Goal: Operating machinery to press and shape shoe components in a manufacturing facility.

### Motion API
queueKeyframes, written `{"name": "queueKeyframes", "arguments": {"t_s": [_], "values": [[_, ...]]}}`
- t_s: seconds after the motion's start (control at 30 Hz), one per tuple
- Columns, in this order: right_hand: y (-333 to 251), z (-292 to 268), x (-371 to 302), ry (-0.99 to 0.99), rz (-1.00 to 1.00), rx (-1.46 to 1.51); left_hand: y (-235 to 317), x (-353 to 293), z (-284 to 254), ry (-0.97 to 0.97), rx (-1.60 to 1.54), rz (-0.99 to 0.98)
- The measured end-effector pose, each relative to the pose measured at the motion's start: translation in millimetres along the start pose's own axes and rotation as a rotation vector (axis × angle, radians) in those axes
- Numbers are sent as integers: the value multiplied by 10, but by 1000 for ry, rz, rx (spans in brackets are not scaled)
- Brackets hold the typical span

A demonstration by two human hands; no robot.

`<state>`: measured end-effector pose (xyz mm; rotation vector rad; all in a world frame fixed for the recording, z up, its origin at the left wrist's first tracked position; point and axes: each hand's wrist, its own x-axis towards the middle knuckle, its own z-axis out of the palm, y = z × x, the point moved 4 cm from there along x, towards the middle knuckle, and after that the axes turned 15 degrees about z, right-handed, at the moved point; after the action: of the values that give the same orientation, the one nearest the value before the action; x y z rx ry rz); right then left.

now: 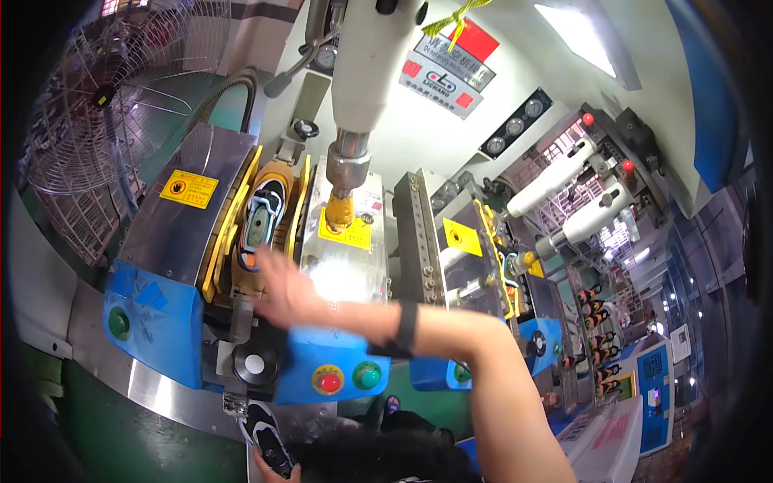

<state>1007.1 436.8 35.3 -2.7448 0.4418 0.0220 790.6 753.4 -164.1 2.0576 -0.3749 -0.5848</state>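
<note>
Low at the left, my left hand (275, 472) is closed on the end of a black shoe (269, 439) with white trim, beside the front of a press machine. My right hand (287, 291), blurred by motion, reaches in from the right. Its fingers look spread, and nothing shows in them. They are next to the near end of another shoe (259, 221), light blue and black with a grey-green piece on top. That shoe lies between the yellow side pads (228, 233) of the machine. Whether my fingertips touch it, I cannot tell.
A white press cylinder (366, 64) with a yellow tip (339, 213) hangs right of the shoe. Red (328, 379) and green (367, 375) buttons sit on the blue front panel. A wire-caged fan (105, 97) stands far left. More press stations (564, 201) and racked shoes (600, 338) are at the right.
</note>
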Motion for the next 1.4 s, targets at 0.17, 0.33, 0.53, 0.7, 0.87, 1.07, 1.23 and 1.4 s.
{"name": "queueKeyframes", "arguments": {"t_s": [0.17,0.33,0.53,0.7,0.87,1.07,1.23,1.4], "values": [[105,-2,-1436,41,-170,-85,144,87,-13,55,-43,86],[591,204,-2103,63,73,-222,-64,4,187,285,156,215],[639,280,-2381,-47,50,-86,-305,3,307,199,-157,166],[601,126,-2776,7,-70,431,-114,-254,246,212,-743,-339],[896,22,-3265,-12,29,676,692,-983,213,486,-1065,-223],[1024,436,-3927,-366,-42,833,1421,-1895,477,590,-1255,25],[955,791,-4430,-580,-252,770,1077,-3145,477,1023,-1230,29],[1017,1001,-4641,-615,-110,729,17,-3513,272,1255,-654,-162]]}}
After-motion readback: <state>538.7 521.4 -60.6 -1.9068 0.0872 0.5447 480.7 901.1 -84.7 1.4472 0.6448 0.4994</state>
